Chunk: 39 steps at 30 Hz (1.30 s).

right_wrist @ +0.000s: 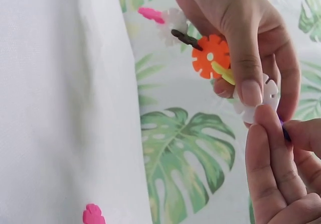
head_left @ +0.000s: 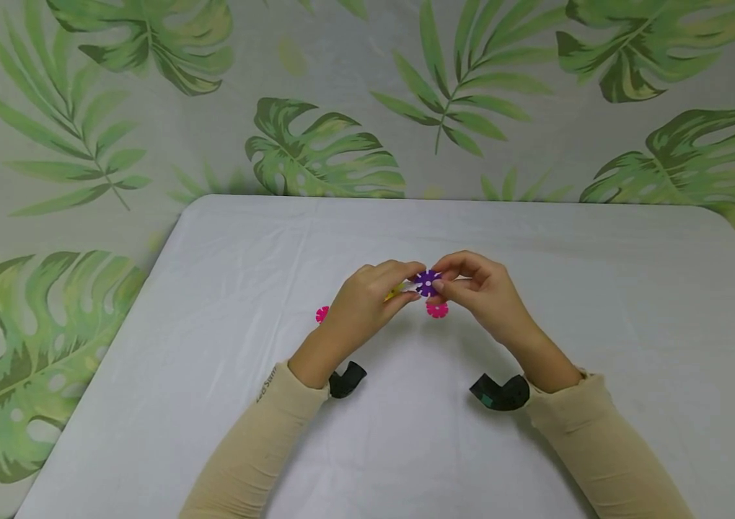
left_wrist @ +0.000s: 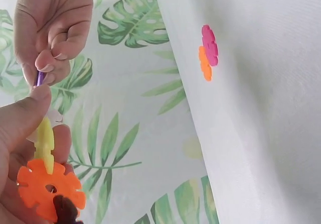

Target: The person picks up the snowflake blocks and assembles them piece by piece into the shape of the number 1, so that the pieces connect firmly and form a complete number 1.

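Black wrist mounts (head_left: 348, 380) (head_left: 500, 395): jut inward, one on each side; might snag the chain during a wide turn.
Left grip (head_left: 370, 292): pinches the front white disc (right_wrist: 270, 96) between thumb and fingers; could let it twist, given a hard sideways push.
Right grip (head_left: 480, 288): pinches the purple disc (head_left: 424, 290) by its edge; may slip off, for want of purchase.
White-purple meeting: overlaps in the head view; cannot tell the slot seating; liable to skid apart from crooked alignment.
Chain (right_wrist: 201, 63): trails from the left grip, above the worktop (head_left: 367, 447), through yellow disc (left_wrist: 45, 141), orange disc (left_wrist: 29, 179), dark disc (right_wrist: 186, 39) and rear white disc (right_wrist: 169, 24) to pink end disc (right_wrist: 151, 15); likely to shed a link after a jolt, from shallow slots.
Loose pink disc (left_wrist: 209, 45) and loose orange disc (left_wrist: 205, 66): lie together on the worktop; could scatter under a falling piece.
Leaf-print cloth (head_left: 315, 151): hangs beyond the far edge; might catch a stray bounce.
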Tool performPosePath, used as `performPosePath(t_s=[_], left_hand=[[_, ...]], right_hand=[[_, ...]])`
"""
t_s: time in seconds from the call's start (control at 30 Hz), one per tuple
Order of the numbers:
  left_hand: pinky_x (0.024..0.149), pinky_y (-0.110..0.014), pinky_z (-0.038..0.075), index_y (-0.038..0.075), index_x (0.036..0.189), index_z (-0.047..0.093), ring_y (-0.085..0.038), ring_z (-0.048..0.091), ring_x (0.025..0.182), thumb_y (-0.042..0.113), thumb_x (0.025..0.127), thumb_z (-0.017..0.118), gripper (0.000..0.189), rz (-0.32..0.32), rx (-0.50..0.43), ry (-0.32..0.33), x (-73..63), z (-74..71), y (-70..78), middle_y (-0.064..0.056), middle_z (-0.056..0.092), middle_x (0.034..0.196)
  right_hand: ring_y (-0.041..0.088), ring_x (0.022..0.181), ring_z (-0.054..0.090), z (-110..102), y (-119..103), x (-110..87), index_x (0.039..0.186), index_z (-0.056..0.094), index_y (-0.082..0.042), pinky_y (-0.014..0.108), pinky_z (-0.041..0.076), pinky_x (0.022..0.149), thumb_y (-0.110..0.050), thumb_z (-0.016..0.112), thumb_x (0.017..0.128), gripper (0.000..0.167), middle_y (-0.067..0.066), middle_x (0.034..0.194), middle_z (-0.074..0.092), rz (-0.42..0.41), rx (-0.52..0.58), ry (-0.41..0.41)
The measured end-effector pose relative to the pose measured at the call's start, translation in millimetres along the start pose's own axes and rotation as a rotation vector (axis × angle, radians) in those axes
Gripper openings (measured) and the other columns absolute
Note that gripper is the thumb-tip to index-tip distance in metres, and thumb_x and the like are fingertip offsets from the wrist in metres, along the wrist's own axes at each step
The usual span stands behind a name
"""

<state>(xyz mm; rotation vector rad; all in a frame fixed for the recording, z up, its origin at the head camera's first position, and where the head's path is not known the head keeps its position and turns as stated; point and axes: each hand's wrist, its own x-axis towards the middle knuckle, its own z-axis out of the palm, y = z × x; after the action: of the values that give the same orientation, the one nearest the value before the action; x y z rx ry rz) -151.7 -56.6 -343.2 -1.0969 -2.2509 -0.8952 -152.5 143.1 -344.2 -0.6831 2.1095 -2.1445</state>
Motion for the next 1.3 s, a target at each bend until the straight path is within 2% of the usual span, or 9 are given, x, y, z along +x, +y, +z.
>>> performPosePath(t_s=[0.13,0.3,0.57,0.77,1.0,1.2,1.3], left_hand=[[0.065,-0.02,0.041,0.005,0.107,0.063,-0.01,0.059,0.08,0.014,0.078,0.07,0.03,-0.015,-0.012,-0.007,0.0,-1.1,-0.2,-0.002,0.065,0.095],[0.065,-0.02,0.04,0.005,0.105,0.063,-0.009,0.057,0.078,0.015,0.077,0.071,0.03,-0.025,-0.049,-0.001,-0.1,-1.6,-0.9,-0.002,0.065,0.093],[0.069,-0.018,0.042,0.004,0.104,0.063,-0.009,0.055,0.073,0.017,0.076,0.072,0.032,-0.057,-0.054,0.005,-0.2,-3.6,-2.3,-0.004,0.065,0.096],[0.077,-0.015,0.043,0.004,0.104,0.064,-0.011,0.058,0.083,0.017,0.074,0.074,0.035,-0.053,-0.079,0.022,-0.3,-4.2,-3.3,-0.004,0.064,0.097],[0.077,-0.014,0.042,0.004,0.103,0.064,-0.01,0.056,0.084,0.018,0.073,0.075,0.035,-0.051,-0.09,0.038,-0.5,-4.0,-4.8,-0.004,0.064,0.096],[0.073,-0.013,0.042,0.003,0.102,0.064,-0.012,0.057,0.079,0.018,0.073,0.074,0.034,-0.046,-0.086,0.056,-0.4,-4.0,-5.7,-0.004,0.064,0.094],[0.072,-0.013,0.042,0.003,0.102,0.063,-0.012,0.056,0.078,0.017,0.074,0.074,0.033,-0.043,-0.089,0.059,0.0,-4.3,-5.9,-0.004,0.064,0.094]], right_hand=[[0.028,0.066,0.064,2,1,0.1,0.098,0.053,0.012,0.035,0.052,0.068,0.005,0.06,0.083,0.018,0.019,0.081,0.053,0.006,0.021,-0.003],[0.025,0.067,0.064,2,1,-0.5,0.1,0.053,0.011,0.035,0.052,0.069,0.005,0.058,0.084,0.017,0.018,0.083,0.054,0.003,0.0,-0.022],[0.025,0.084,0.061,-7,-3,-1.2,0.109,0.056,0.003,0.028,0.049,0.076,-0.001,0.059,0.085,0.024,0.013,0.097,0.059,-0.034,-0.146,-0.016],[0.02,0.091,0.06,-18,0,-3.7,0.111,0.056,0.0,0.025,0.048,0.079,-0.005,0.062,0.085,0.028,0.016,0.102,0.059,-0.024,-0.255,-0.004],[0.016,0.09,0.06,-27,15,-6.2,0.111,0.056,0.001,0.022,0.048,0.077,-0.009,0.063,0.084,0.029,0.015,0.102,0.059,0.03,-0.333,0.005],[0.018,0.089,0.059,-34,38,-4.7,0.113,0.056,0.002,0.018,0.046,0.077,-0.01,0.064,0.084,0.033,0.016,0.102,0.061,0.058,-0.451,-0.046],[0.022,0.089,0.058,-36,47,-4.0,0.113,0.056,0.004,0.019,0.046,0.077,-0.009,0.065,0.083,0.033,0.016,0.101,0.062,0.077,-0.477,-0.072]])
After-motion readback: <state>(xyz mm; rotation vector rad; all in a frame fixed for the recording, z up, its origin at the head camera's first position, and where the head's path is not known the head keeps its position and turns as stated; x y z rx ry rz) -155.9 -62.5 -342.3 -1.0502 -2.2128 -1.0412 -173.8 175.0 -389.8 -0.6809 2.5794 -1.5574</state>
